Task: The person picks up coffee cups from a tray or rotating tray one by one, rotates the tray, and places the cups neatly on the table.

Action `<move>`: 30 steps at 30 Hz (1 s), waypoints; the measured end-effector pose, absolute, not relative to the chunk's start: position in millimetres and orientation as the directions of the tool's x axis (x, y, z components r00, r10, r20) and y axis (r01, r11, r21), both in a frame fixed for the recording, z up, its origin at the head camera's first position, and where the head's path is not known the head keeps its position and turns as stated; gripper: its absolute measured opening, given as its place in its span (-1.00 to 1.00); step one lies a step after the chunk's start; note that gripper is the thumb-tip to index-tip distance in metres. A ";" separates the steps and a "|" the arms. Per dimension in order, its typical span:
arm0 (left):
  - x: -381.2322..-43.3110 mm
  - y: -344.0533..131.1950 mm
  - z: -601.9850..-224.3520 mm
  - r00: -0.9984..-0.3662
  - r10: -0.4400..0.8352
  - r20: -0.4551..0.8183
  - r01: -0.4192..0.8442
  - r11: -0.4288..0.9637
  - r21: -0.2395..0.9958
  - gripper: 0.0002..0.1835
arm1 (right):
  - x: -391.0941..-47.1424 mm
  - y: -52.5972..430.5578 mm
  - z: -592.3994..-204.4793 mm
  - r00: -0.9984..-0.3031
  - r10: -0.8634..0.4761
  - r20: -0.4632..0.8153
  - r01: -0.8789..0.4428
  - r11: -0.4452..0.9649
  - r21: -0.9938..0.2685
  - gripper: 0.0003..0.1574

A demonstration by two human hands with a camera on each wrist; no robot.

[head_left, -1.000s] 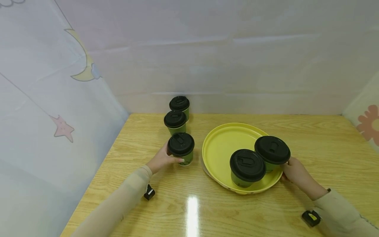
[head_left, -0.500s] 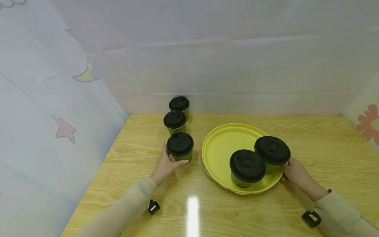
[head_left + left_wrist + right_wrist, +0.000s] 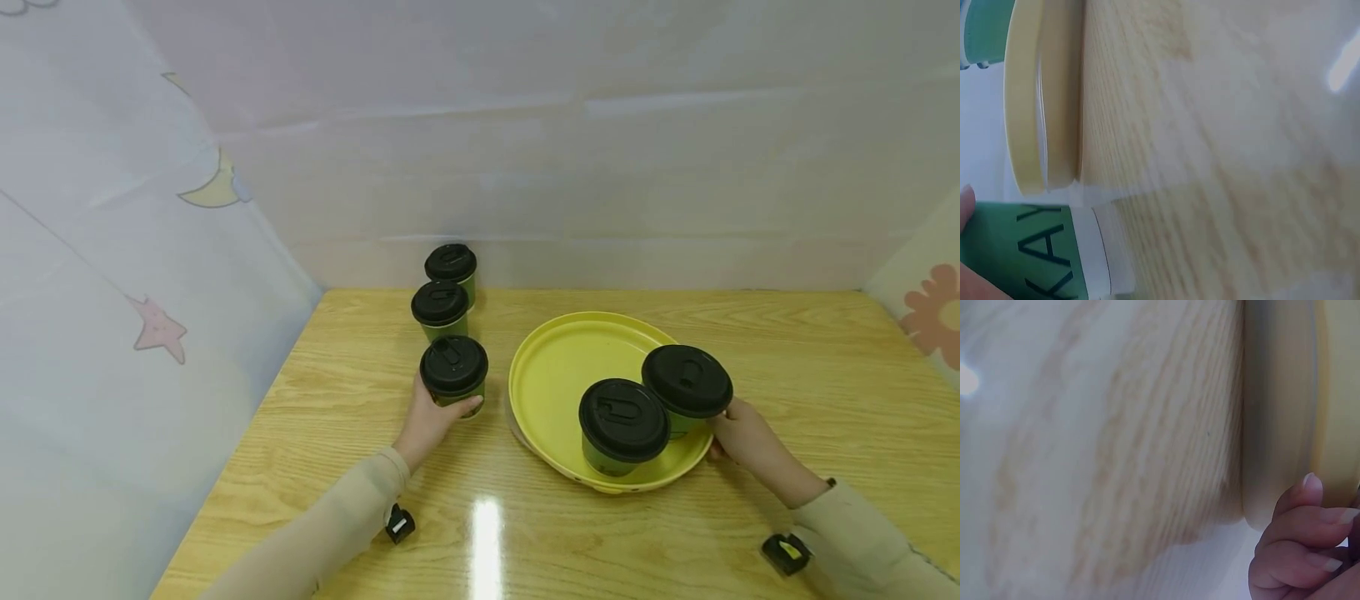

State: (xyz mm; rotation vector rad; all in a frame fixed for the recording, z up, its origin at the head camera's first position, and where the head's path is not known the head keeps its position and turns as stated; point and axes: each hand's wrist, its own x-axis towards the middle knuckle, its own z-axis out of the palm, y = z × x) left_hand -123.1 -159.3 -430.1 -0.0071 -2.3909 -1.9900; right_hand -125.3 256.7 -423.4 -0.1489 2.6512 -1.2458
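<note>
My left hand (image 3: 429,423) grips a green paper cup (image 3: 454,367) with a black lid, thumb across its front; the cup stands upright left of the tray. Dark letters show on this cup (image 3: 1041,250) in the left wrist view, its pale base close to the table. At the right side of a round yellow tray (image 3: 566,375), my right hand (image 3: 753,442) holds the rim. In the right wrist view its curled fingers (image 3: 1291,562) lie against the tray's edge (image 3: 1335,406). Two more lidded cups stand on the tray, one in front (image 3: 624,421) and one beside my right hand (image 3: 687,382).
Behind the gripped cup, two matching cups stand in a row, a nearer one (image 3: 440,304) and a farther one (image 3: 451,263) by the back wall. The wooden table (image 3: 585,550) meets patterned cloth walls at the back and sides.
My left hand has turned about the cup, its wrist shifting right and its thumb sliding farther across the front. The cup stays in nearly the same spot. My right hand and the tray keep still.
</note>
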 end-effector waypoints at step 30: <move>-152.2 -200.9 -415.2 -0.908 0.419 -0.023 0.058 0.180 0.982 -0.04 | -127.2 255.6 -424.1 -0.977 -0.173 -0.122 -0.026 0.666 -0.745 -0.52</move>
